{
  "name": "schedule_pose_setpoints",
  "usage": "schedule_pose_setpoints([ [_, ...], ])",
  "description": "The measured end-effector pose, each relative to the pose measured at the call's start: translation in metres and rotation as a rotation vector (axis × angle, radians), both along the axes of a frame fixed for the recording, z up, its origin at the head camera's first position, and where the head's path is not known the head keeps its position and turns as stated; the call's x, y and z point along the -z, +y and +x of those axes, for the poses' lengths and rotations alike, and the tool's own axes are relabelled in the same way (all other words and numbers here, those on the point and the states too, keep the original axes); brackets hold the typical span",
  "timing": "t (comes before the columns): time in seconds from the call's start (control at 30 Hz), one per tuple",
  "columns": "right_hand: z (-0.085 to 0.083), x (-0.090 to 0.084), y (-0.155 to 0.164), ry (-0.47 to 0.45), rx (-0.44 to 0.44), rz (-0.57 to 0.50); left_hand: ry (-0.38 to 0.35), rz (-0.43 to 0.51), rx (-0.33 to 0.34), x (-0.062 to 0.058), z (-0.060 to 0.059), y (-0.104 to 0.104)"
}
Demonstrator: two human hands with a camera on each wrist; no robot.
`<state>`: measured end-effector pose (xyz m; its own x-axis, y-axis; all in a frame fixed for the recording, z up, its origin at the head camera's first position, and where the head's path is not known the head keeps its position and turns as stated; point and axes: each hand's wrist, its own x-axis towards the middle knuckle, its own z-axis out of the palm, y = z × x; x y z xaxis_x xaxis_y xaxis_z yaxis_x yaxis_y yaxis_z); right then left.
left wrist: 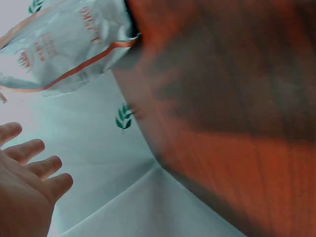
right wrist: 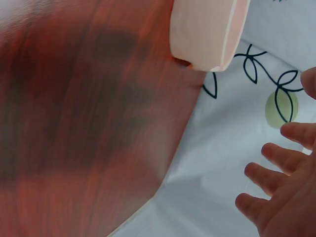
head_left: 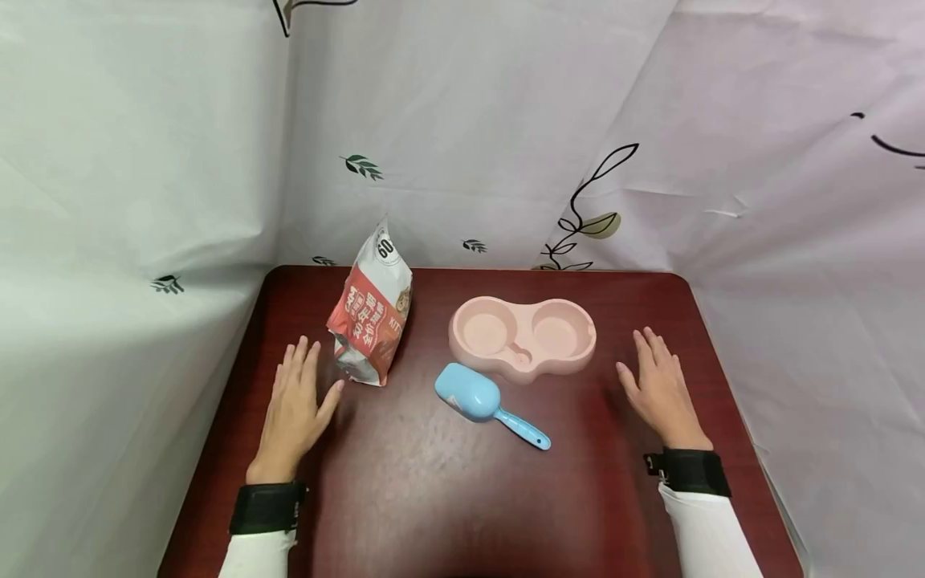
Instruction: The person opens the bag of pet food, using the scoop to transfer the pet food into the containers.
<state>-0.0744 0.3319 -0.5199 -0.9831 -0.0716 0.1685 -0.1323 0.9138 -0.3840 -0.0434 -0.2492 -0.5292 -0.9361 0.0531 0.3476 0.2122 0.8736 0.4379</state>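
My left hand is held with straight fingers at the left of the table, holding nothing. Just beyond its thumb stands a red and white pet food bag, which also shows as a bag in the left wrist view. On the right side, my right hand has its fingers extended and holds nothing. Nearest to it is a pink double bowl, its side visible as the bowl in the right wrist view. A light blue scoop lies face down in front of the bowl, handle toward the lower right.
The dark red wooden table has rounded back corners. White cloth with leaf prints hangs behind it and along both sides. Black bands circle both wrists over white sleeves.
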Motion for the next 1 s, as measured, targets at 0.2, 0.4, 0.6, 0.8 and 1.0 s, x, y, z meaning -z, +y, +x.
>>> schedule_pose_setpoints([
  [0.2,-0.010,-0.005,-0.012,0.109,-0.045,0.002,0.143,0.139,0.036,-0.021,-0.008,0.001],
  [0.4,-0.026,-0.018,-0.028,0.149,-0.100,-0.026,0.141,0.280,0.029,-0.054,-0.020,0.003],
  [0.6,-0.045,-0.032,-0.049,0.142,-0.161,-0.082,0.062,0.361,0.062,-0.089,-0.037,0.003],
  [0.8,-0.060,-0.048,-0.082,0.123,-0.272,-0.130,-0.082,0.414,0.129,-0.129,-0.064,0.004],
  [1.0,-0.070,-0.063,-0.118,0.078,-0.371,-0.145,-0.169,0.356,0.168,-0.149,-0.097,0.012],
])
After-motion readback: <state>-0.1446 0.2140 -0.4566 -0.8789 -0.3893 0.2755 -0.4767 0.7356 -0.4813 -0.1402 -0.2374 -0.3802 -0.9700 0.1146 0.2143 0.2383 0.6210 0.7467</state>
